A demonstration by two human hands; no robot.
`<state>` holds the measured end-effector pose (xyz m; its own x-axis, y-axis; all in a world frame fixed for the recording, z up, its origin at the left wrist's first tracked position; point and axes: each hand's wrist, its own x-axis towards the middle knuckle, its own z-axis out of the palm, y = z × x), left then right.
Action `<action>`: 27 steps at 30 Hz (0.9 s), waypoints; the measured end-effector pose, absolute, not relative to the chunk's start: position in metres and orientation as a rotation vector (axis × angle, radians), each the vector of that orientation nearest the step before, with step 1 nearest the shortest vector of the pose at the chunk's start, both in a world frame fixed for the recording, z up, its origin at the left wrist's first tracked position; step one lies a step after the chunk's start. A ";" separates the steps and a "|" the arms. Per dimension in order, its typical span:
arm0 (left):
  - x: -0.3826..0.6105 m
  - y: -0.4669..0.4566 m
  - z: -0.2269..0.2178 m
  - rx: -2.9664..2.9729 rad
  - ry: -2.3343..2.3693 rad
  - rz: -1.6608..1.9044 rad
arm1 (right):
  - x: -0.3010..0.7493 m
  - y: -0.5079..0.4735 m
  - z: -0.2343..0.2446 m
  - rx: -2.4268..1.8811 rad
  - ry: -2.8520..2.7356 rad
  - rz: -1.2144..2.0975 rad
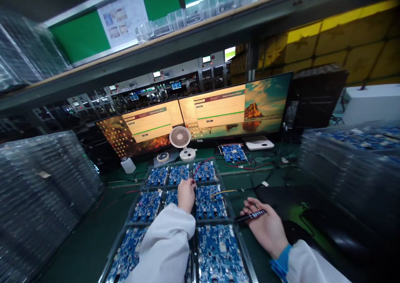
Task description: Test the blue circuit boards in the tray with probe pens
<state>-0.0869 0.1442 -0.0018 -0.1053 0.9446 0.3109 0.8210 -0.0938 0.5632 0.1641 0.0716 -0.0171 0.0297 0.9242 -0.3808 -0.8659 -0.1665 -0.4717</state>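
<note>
A clear tray (233, 211) with several compartments holds blue circuit boards (218, 249). My left hand (186, 195) reaches over its middle column, fingers pinched at the end of a thin red cable (200, 166) above the boards. Whatever plug sits at the fingertips is hidden. To the right of the tray, my right hand (265, 229) is palm up with a black marker pen (254, 215) lying across its curled fingers. A yellow cable (226, 191) runs from a board in the right column to a dark lead near the right hand.
Behind the tray stand a small white fan (180, 138), two monitors (218, 112), a tape roll (162, 157) and a white bottle (128, 165). Another board (233, 153) lies near a white device (258, 144). Stacked trays rise at left (46, 199) and right (350, 166).
</note>
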 end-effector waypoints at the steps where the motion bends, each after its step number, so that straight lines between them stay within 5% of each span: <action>1: -0.087 0.144 -0.002 1.966 1.983 0.966 | 0.164 0.072 -0.017 -0.721 -0.105 1.583; 27: -0.080 0.137 0.009 2.060 2.022 0.802 | 0.168 0.074 -0.023 -0.735 -0.126 1.596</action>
<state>-0.0800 0.1366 0.0085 -0.0488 0.9623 0.2677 0.8843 -0.0830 0.4595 0.1679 0.0737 -0.0228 0.0171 0.9250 -0.3795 -0.8541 -0.1838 -0.4865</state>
